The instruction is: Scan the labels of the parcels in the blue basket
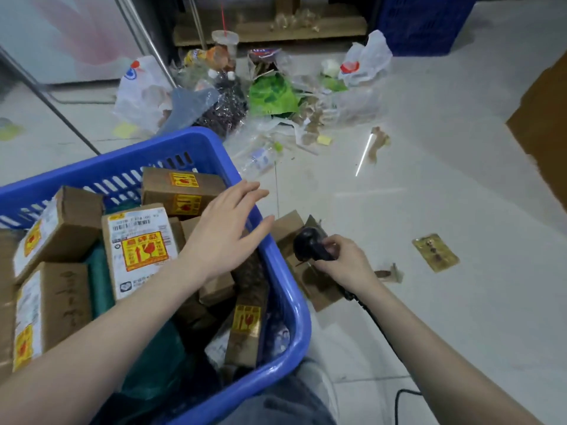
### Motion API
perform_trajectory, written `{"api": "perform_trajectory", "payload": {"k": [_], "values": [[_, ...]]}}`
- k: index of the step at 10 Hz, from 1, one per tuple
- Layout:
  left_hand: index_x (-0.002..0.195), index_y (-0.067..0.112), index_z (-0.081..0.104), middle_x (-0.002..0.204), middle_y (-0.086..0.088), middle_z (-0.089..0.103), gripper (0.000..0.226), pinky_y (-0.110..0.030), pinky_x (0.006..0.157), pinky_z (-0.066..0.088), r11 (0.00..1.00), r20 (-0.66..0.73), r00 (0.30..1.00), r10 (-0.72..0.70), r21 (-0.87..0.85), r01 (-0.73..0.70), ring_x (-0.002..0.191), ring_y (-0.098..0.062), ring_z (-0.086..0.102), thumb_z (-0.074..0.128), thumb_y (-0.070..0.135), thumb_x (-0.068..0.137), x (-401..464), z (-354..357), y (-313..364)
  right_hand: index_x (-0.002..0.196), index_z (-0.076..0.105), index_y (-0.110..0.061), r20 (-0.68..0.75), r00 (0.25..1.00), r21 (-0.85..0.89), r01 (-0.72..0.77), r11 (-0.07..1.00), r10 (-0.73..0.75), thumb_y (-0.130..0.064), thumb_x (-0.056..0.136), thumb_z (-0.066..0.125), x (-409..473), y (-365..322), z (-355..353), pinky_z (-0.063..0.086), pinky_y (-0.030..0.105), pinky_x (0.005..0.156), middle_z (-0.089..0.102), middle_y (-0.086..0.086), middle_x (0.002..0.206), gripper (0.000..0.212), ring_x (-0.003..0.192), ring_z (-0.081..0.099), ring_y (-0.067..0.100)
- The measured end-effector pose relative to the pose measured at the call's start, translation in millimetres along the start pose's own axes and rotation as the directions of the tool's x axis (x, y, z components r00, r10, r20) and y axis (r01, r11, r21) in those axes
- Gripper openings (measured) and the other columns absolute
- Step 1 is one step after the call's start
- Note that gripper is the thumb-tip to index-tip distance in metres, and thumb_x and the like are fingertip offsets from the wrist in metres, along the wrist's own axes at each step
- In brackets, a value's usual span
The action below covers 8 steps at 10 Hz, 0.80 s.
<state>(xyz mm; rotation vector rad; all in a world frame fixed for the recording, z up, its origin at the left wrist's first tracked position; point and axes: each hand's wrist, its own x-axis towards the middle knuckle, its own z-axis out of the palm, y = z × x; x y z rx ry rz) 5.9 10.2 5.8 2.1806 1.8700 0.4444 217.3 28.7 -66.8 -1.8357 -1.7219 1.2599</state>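
A blue basket [287, 289] at lower left holds several cardboard parcels with yellow fragile stickers. One upright parcel [139, 248] in the middle shows a white barcode label. My left hand [228, 231] hovers over the basket's right side, fingers spread, holding nothing. To the right of the basket, above the floor, my right hand [340, 260] grips a black barcode scanner [310, 243], whose head faces left toward the basket; its black cable [380, 325] trails down along my forearm.
A brown cardboard piece [291, 230] lies on the tiled floor under the scanner. A pile of plastic bags and rubbish [264, 93] sits behind the basket. A blue crate [426, 23] stands at top right, a cardboard sheet [543, 118] at the right edge.
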Motion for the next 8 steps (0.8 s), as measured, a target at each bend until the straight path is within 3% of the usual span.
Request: {"api": "perform_trajectory", "payload": {"k": [1,2,3,5,7,8], "values": [[0.135,0.020,0.046,0.145,0.000,0.041,0.054,-0.041,0.112,0.028,1.000,-0.011,1.000,-0.008,-0.026,0.008,0.139,-0.017,0.030,0.039,0.049,0.090,0,3,-5,0.126,0.058,-0.010,0.050,0.998,-0.046,-0.033,0.998,0.035,-0.013,0.076,0.068,11,13,17,0.039,0.021,0.075,0.064,0.012,0.121,0.051,0.106,0.061,0.024],[0.135,0.020,0.046,0.145,0.000,0.041,0.054,-0.039,0.111,0.028,0.999,-0.019,1.000,-0.008,-0.050,0.007,0.137,-0.017,0.031,0.037,0.049,0.090,1,4,-8,0.130,0.055,-0.009,0.100,0.993,-0.081,-0.057,0.995,0.065,-0.011,0.080,0.066,17,17,27,0.038,0.010,0.057,0.060,0.011,0.118,0.051,0.079,0.063,0.014],[0.135,0.021,0.045,0.145,0.001,0.040,0.057,-0.037,0.110,0.028,0.997,-0.030,1.000,-0.009,-0.078,0.006,0.136,-0.015,0.032,0.035,0.052,0.088,2,4,-8,0.132,0.054,-0.008,0.129,0.988,-0.102,-0.072,0.992,0.085,-0.009,0.081,0.064,22,24,35,0.035,0.014,0.069,0.056,0.012,0.131,0.051,0.107,0.059,0.022],[0.134,0.022,0.045,0.145,0.003,0.039,0.056,-0.039,0.110,0.029,0.994,-0.055,0.998,-0.015,-0.109,0.009,0.136,-0.013,0.030,0.036,0.051,0.088,3,3,-5,0.134,0.050,-0.013,0.205,0.969,-0.093,-0.119,0.989,0.136,-0.011,0.082,0.063,21,29,43,0.046,0.031,0.091,0.055,0.009,0.134,0.054,0.116,0.057,0.030],[0.136,0.023,0.044,0.147,0.003,0.038,0.052,-0.037,0.111,0.025,0.994,-0.080,0.996,-0.033,-0.104,0.024,0.139,-0.012,0.026,0.042,0.047,0.090,-2,-6,-5,0.131,0.053,-0.014,0.204,0.973,-0.057,-0.097,0.994,0.106,-0.011,0.085,0.059,16,26,40,0.038,0.023,0.085,0.057,0.006,0.133,0.047,0.121,0.052,0.021],[0.136,0.022,0.044,0.146,0.003,0.038,0.052,-0.035,0.111,0.023,0.996,-0.102,0.994,-0.042,-0.084,0.034,0.140,-0.012,0.024,0.042,0.047,0.091,-7,-14,-5,0.123,0.059,-0.012,0.184,0.981,-0.029,-0.062,0.998,0.066,-0.010,0.085,0.057,12,12,33,0.037,0.021,0.081,0.061,0.005,0.124,0.038,0.112,0.054,0.019]]}}
